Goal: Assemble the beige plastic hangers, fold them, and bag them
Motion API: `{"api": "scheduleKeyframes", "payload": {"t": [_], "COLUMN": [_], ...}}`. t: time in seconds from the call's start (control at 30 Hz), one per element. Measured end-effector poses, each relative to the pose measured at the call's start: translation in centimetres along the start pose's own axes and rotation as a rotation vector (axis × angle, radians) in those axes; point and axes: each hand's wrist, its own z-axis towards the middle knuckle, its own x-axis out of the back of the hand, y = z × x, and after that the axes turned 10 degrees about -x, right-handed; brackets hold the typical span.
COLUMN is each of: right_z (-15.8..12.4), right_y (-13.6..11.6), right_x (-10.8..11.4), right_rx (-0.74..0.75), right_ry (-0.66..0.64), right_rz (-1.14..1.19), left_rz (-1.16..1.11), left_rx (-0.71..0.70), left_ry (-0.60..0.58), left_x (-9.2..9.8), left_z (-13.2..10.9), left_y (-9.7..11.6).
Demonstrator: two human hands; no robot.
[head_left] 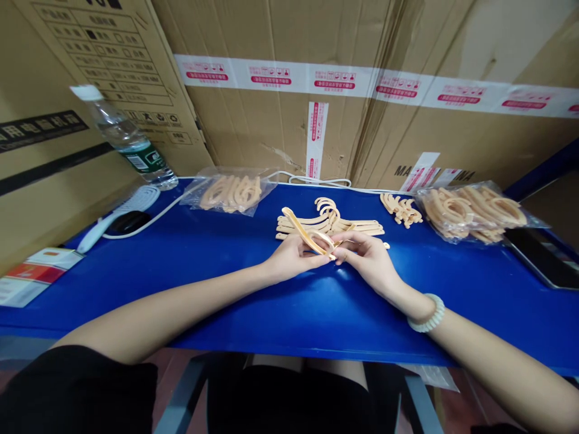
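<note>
My left hand [289, 260] is closed round a beige plastic clothes hanger [298, 226], one arm of which slants up to the left. On the right, my right hand [371, 260] pinches the same hanger near its middle, its fingertips almost touching those of my left hand. The fingers partly cover the joint there, so how the parts fit cannot be made out. Just behind both hands, several beige hangers [357, 224] lie stacked on the blue table [217, 241], hooks pointing away. Small loose beige hook pieces [401, 211] lie in a heap to the right.
Clear bags of beige parts lie at back left [233, 193] and right [470, 211], beside a dark phone [543, 256]. A water bottle [131, 144], white hairbrush [122, 211], white cable [312, 179] and card packet [38, 274] are around the edges. Cardboard boxes [271, 132] wall the back.
</note>
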Motion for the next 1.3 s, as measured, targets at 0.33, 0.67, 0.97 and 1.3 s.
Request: {"api": "scheduleKeyframes", "payload": {"t": [0.33, 0.67, 0.97, 1.3], "right_z": [-0.4, -0.6, 0.2, 0.6], "right_y": [-0.8, -2.0, -1.6, -0.8], "right_x": [0.6, 1.5, 2.2, 1.9], "right_rx": [0.363, 0.669, 0.258, 0.164], "right_ry": [0.144, 0.057, -0.030, -0.008], "right_rz": [-0.438, -0.870, -0.475, -0.324], "left_rz": [-0.145, -0.274, -0.296, -0.261], "left_rx": [0.015, 0.083, 0.074, 0.079], "left_ry": [0.084, 0.131, 0.115, 0.102], "left_x": [0.0, 0.2, 0.2, 0.1], "left_z": [0.2, 0.2, 0.3, 0.3], "left_y": [0.1, -0.1, 0.0, 0.2]}}
